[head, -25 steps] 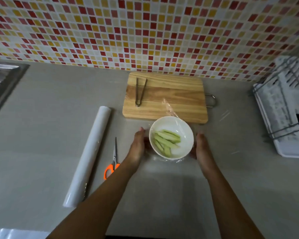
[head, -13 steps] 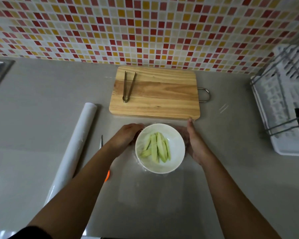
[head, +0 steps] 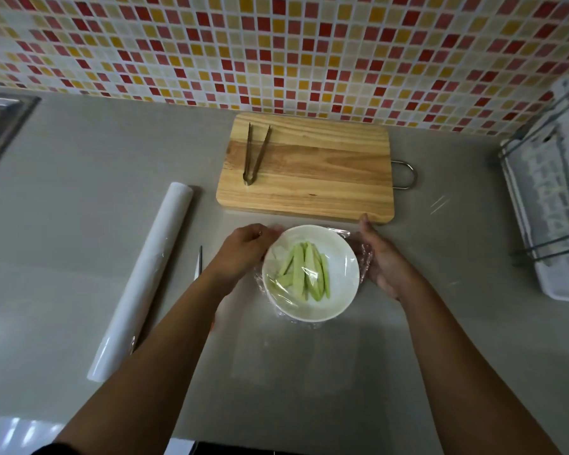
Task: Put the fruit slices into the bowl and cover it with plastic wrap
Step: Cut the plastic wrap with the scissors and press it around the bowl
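Against the round white ceramic bowl (head: 339,300): left hand (head: 243,249) curled over the clear plastic wrap (head: 363,254), right hand (head: 385,261) flat, pressing it. Inside, pale green fruit slices (head: 304,274); beneath, grey counter (head: 79,224). Likely trouble: uneven tugging, tearing film or sliding bowl.

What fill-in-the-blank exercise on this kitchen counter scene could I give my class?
1. The metal tongs lie on the wooden ____.
2. The green fruit slices lie inside the white ____.
3. The long white roll lies to the ____ of the left hand.
4. The right hand touches the crinkled, clear ____.
Missing words: cutting board; bowl; left; plastic wrap.
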A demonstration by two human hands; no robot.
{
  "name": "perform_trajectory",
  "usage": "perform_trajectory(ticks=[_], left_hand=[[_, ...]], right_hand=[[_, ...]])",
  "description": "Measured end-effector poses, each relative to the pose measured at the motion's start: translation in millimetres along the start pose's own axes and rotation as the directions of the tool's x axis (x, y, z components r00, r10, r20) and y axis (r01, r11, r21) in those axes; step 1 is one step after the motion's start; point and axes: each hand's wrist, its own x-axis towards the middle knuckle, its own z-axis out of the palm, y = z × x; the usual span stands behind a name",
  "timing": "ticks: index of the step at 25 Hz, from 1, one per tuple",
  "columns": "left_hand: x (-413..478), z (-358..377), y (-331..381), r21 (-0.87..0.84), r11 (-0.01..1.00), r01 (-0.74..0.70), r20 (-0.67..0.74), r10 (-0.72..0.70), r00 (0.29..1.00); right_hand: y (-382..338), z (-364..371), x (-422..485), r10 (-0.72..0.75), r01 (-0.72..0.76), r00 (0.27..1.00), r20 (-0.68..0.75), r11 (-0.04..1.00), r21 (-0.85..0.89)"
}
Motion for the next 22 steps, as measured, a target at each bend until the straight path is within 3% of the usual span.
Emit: perform_trajectory(ticks=[3, 7, 11, 22], left_hand=[[4, -1, 2, 0.054, 0.997, -0.058, -0.121, 0.064, 0.991], [5, 2, 6, 0.106, 0.992, -0.069, -0.168, 0.087, 0.982], [7, 10, 8, 0.337, 0.935, -0.109, -0.254, 0.202, 0.946], [7, 12, 2, 0.416, 0.895, -0.157, -0.311, 0.303, 0.901]], right_hand=[[1, 2, 1, -0.078, 0.078, 0.994, -0.075, 0.997, -0.007], [5, 16, 3, -0.125, 0.154, 0.961, -0.246, 0.983, 0.104], [15, 34, 7, -0.092, 0.191, 0.886, -0.454, 0.966, 0.176], [15, 43, 5, -0.13, 0.31, 0.837, -0.532, 0.913, 0.265]])
